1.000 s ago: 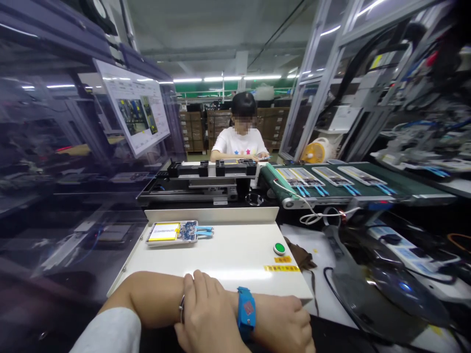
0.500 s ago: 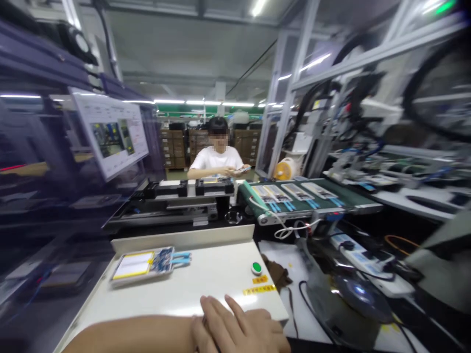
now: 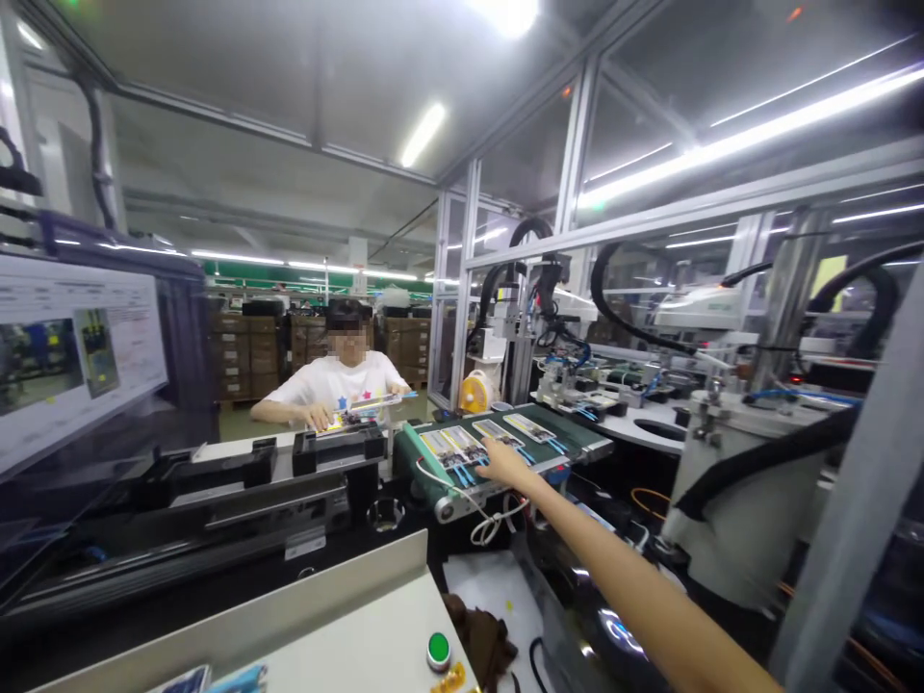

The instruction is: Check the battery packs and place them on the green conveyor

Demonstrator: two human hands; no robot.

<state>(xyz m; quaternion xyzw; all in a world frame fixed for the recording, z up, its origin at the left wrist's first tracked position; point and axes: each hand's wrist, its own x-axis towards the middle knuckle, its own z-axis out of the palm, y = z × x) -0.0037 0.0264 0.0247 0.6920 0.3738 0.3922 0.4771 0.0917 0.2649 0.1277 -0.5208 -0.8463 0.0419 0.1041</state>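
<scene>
The right hand (image 3: 503, 464) reaches in from the lower right of the frame to the near edge of a green conveyor belt (image 3: 570, 435), right of centre. It is open, its fingers apart, over the blue strips of the flat white-framed units; whether a fingertip touches one, I cannot tell. The left hand is out of view, so its state cannot be told.

Four units lie side by side on the belt: a first (image 3: 437, 449) and second (image 3: 466, 446) close together at the left, a third (image 3: 497, 434) just behind the fingers, and a fourth (image 3: 529, 428) farther right. Blue strips stick out from their near ends.

Left of the belt, a person (image 3: 345, 377) in a white T-shirt holds another unit (image 3: 375, 402) above a black fixture (image 3: 339, 449). At the bottom, a white desk (image 3: 346, 640) carries a green button (image 3: 438, 649) beside a yellow label (image 3: 449, 680); brown cloth (image 3: 482, 635) lies just to its right.
</scene>
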